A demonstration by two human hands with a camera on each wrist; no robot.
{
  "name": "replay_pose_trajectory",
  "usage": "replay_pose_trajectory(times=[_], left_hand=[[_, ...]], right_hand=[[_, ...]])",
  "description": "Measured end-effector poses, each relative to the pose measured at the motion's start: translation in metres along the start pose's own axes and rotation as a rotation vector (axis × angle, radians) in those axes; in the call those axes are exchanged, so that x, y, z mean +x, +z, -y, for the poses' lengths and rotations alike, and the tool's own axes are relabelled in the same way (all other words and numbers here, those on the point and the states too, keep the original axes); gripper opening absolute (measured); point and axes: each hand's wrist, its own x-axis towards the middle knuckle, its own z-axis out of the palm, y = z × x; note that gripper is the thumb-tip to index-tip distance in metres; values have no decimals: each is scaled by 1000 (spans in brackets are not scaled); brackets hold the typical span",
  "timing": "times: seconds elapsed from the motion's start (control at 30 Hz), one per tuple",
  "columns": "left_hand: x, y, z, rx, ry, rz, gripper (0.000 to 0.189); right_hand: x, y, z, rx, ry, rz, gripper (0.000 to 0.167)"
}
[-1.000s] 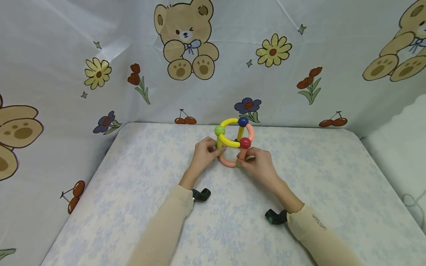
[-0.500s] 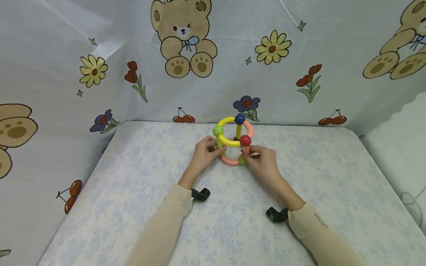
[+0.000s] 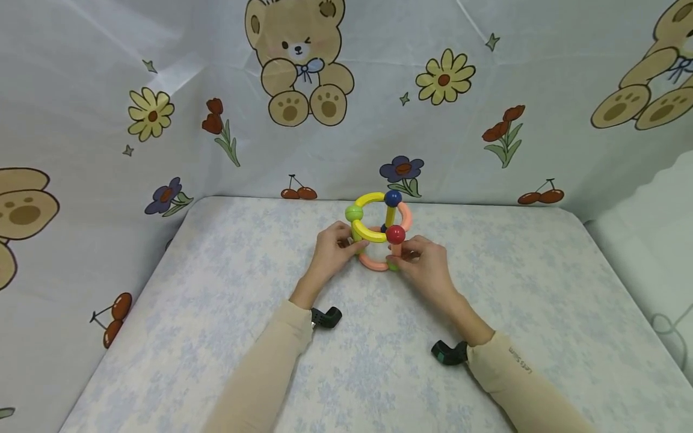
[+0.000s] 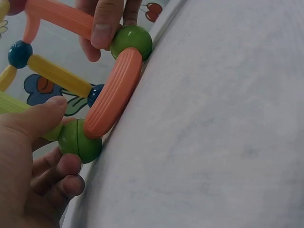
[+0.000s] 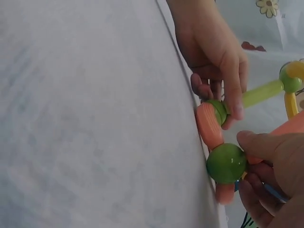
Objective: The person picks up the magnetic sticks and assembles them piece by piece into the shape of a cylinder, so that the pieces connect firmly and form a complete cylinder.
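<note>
A cage-like frame of toy building sticks and balls stands on the table. Its upper ring joins a red ball (image 3: 396,234), a blue ball (image 3: 393,198) and a green ball (image 3: 354,213) with curved yellow and orange sticks. My left hand (image 3: 332,246) pinches the light green upright stick (image 5: 263,93) by a lower green ball (image 4: 80,141). Opposite, my right hand (image 3: 428,264) grips the orange upright stick (image 4: 61,16) just above another lower green ball (image 5: 226,163). A curved orange stick (image 4: 116,92) links these two lower balls. In the head view, fingers partly cover both uprights.
The frame stands toward the far edge of the pale blue-patterned table (image 3: 379,373). Behind it hangs a white cloth (image 3: 379,138) printed with bears and flowers. A thin cable (image 3: 674,331) lies beyond the table's right side.
The red and blue balls rose slightly, then came back down as the frame tilted a little. My right hand shifted slightly right with the lower green ball. My left hand kept its grip.
</note>
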Motion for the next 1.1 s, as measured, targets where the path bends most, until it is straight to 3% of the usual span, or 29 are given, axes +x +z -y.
replay_pose_trajectory(times=[0.17,0.3,0.43,0.53,0.67,0.8,1.1], left_hand=[[1,0,-1,7,8,-1,23],[0,0,-2,24,16,-2,23],[-1,1,-3,46,12,3,24],[-1,1,-4,58,15,1,24],[0,1,-6,56,62,-15,24],[1,2,-9,39,116,-24,23],[0,6,-13,46,125,-4,25]], right_hand=[[0,1,3,-105,-121,-42,21],[-1,4,1,-137,-140,-31,24],[-3,7,-3,-109,-148,-20,25],[-2,8,-5,-64,-156,-58,26],[-1,9,-5,-43,-143,-117,26],[0,8,-4,-51,-105,-124,22],[-2,8,-7,-50,-50,-132,21]])
